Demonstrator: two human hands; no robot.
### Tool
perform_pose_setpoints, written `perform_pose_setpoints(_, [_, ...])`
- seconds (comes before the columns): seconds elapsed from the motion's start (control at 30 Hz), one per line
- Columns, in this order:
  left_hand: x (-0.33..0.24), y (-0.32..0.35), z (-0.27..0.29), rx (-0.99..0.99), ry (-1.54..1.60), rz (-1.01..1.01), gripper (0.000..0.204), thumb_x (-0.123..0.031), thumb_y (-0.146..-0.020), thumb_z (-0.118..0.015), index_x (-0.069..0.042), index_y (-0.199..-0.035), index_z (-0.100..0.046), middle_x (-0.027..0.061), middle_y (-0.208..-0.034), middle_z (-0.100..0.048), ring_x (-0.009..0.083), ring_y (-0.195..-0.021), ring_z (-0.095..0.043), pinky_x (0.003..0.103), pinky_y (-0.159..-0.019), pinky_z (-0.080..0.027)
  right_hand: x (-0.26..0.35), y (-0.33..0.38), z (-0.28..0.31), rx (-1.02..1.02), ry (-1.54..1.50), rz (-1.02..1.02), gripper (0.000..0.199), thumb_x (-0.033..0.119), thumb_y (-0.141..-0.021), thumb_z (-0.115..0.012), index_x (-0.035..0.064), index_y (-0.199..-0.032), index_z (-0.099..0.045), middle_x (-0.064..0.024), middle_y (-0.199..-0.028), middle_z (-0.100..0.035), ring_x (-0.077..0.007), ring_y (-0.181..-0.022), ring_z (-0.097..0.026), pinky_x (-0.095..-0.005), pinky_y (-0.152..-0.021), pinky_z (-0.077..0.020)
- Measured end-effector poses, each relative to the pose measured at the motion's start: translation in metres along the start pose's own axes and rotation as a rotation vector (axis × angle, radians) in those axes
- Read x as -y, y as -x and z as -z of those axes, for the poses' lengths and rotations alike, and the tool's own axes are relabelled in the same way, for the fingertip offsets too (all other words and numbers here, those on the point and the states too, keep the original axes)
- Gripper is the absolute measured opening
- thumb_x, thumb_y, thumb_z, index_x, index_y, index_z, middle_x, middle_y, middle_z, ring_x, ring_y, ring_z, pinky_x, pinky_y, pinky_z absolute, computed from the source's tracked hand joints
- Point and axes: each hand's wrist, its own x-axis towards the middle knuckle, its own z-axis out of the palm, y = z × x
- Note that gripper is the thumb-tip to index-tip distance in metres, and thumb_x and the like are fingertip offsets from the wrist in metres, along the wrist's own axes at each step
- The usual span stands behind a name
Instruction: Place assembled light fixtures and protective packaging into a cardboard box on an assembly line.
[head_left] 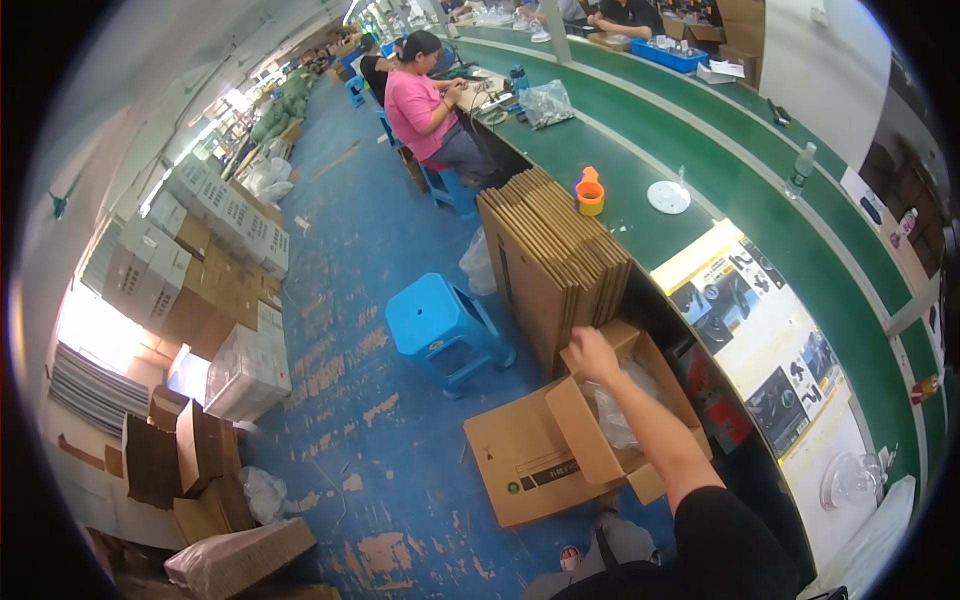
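My right hand [594,354] reaches over an open cardboard box [585,425] from the lower right, in a black sleeve. Its fingers are curled together at the box's far side, close to a raised flap. Whether they grip the flap or something small I cannot make out. Inside the box lies a clear plastic bag [615,418]. One wide flap [525,455] folds out to the left, with dark print on it. Just beyond the hand stands a stack of flattened cartons [555,250], on edge against the bench. My left hand is out of view.
A blue plastic stool [435,315] stands left of the cartons. Along the right runs a green bench [640,170] with an orange tape dispenser [589,192] and printed sheets [760,330]. A person in pink [420,110] sits farther along. Stacked boxes [225,270] line the left.
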Motion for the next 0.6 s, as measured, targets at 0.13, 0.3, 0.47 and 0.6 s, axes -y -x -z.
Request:
perform_pose_setpoints(0.13, [-0.008,-0.015,0.002,-0.012,-0.011,-0.032,0.035,-0.021,-0.096,-0.065,-0.001,-0.125,-0.062,0.0161,-0.116,-0.068,0.0292,-0.103,-0.067,0.041,-0.088,-0.054,-0.011,-0.106,-0.018,-0.002,0.145,0.028,0.050,0.021,-0.090,-0.067,0.0028,-0.133,-0.052,-0.0174,-0.135,-0.054,-0.0372,-0.125,-0.051,-0.0472,-0.103,-0.0456])
perform_pose_setpoints(0.3, [0.044,0.002,0.005,-0.063,-0.001,-0.036,0.036,-0.021,-0.097,-0.064,-0.001,-0.126,-0.062,0.0165,-0.118,-0.068,0.0294,-0.105,-0.066,0.041,-0.090,-0.053,-0.009,-0.141,-0.065,0.097,0.459,-0.347,0.074,0.028,-0.087,-0.071,0.0076,-0.148,-0.034,-0.0151,-0.153,-0.036,-0.0337,-0.143,-0.035,-0.0564,-0.107,-0.0397])
perform_pose_setpoints(0.47, [0.080,0.013,0.019,-0.126,0.000,-0.077,0.037,-0.021,-0.097,-0.063,-0.001,-0.127,-0.061,0.0168,-0.120,-0.067,0.0295,-0.108,-0.065,0.041,-0.092,-0.052,0.008,-0.142,-0.084,0.064,0.572,-0.333,0.077,0.029,-0.085,-0.073,0.0033,-0.147,-0.035,-0.0155,-0.139,-0.048,-0.0339,-0.134,-0.043,-0.0517,-0.102,-0.0436])
perform_pose_setpoints(0.6, [0.087,-0.002,0.022,-0.140,-0.011,-0.145,0.037,-0.021,-0.097,-0.062,-0.001,-0.128,-0.061,0.0171,-0.122,-0.066,0.0296,-0.110,-0.064,0.041,-0.094,-0.051,0.027,-0.151,-0.102,0.180,0.609,-0.340,0.069,0.040,-0.085,-0.076,0.0011,-0.135,-0.049,-0.0156,-0.130,-0.052,-0.0334,-0.124,-0.052,-0.0482,-0.097,-0.0479])
